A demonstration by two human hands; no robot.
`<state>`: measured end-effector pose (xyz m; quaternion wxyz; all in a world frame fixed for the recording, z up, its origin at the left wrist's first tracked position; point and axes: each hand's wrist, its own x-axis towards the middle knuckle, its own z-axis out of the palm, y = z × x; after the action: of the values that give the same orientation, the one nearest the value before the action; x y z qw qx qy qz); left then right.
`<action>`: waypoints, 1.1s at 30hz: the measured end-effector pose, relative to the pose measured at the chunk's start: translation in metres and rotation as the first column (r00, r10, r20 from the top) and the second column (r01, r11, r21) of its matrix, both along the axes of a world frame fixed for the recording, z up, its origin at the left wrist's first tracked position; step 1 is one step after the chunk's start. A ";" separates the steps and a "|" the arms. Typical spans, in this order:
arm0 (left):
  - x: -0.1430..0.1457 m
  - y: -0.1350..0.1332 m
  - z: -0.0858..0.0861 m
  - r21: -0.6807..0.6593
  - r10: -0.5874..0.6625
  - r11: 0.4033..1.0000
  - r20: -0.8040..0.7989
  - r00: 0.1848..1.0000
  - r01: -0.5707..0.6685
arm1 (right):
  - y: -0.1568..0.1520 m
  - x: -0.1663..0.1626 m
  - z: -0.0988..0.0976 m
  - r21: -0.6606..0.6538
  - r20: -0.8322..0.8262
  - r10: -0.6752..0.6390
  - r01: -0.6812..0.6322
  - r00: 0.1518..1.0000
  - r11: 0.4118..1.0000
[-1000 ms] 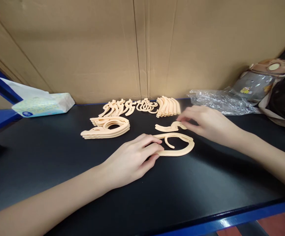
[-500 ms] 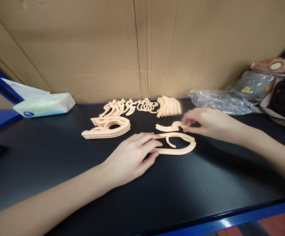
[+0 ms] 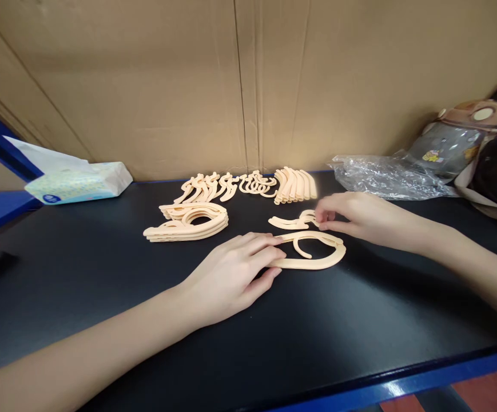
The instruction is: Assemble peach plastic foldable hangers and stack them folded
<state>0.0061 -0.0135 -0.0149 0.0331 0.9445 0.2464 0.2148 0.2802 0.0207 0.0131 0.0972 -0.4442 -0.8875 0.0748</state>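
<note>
A folded cream plastic hanger (image 3: 312,264) lies flat on the black table, its curved hook inside the loop. My left hand (image 3: 242,272) rests over its left end, thumb and fingers closed around it. Just behind, my right hand (image 3: 349,213) pinches the right end of a small curved hanger piece (image 3: 289,222), low over the table or touching it; I cannot tell which. The fingertips cover that end. Left of my hands sits a stack of folded hangers (image 3: 188,232).
Along the cardboard wall (image 3: 166,86) lie curved arm pieces (image 3: 205,187), loose hooks (image 3: 257,183) and a row of tube-like pieces (image 3: 294,185). A tissue pack (image 3: 79,183) stands at left. Clear plastic wrap (image 3: 385,177) and a bottle (image 3: 445,146) are at right.
My right hand has shifted slightly left with the small hanger piece. The folded hanger under my left hand has slid a little to the right.
</note>
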 end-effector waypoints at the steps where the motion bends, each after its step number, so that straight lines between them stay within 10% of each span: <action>1: 0.000 0.000 0.000 0.000 0.001 1.000 -0.001 1.000 -0.001 | -0.001 -0.001 0.000 0.004 -0.007 0.005 -0.005 1.000 1.000; 12: 0.001 -0.002 0.003 0.097 -0.001 0.995 0.030 1.000 -0.002 | -0.014 -0.012 0.003 0.153 -0.214 0.014 0.020 0.977 0.988; 16: 0.001 -0.005 0.005 0.290 0.000 0.957 -0.010 1.000 0.003 | -0.029 -0.029 0.003 -0.134 -0.518 -0.026 -0.052 0.855 0.990; 21: 0.001 -0.006 0.006 0.371 0.013 0.929 -0.025 1.000 -0.003 | -0.041 -0.045 0.000 -0.493 -0.692 -0.228 -0.217 0.685 0.843; 33: 0.004 -0.010 0.007 0.527 0.009 0.849 -0.053 0.999 0.020 | -0.043 -0.046 -0.005 -0.612 -0.701 -0.323 -0.304 0.636 0.730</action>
<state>0.0103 -0.0231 -0.0082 -0.2333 0.9234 0.1759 0.2488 0.2343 -0.0225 0.0083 0.2961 -0.3759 -0.6621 0.5767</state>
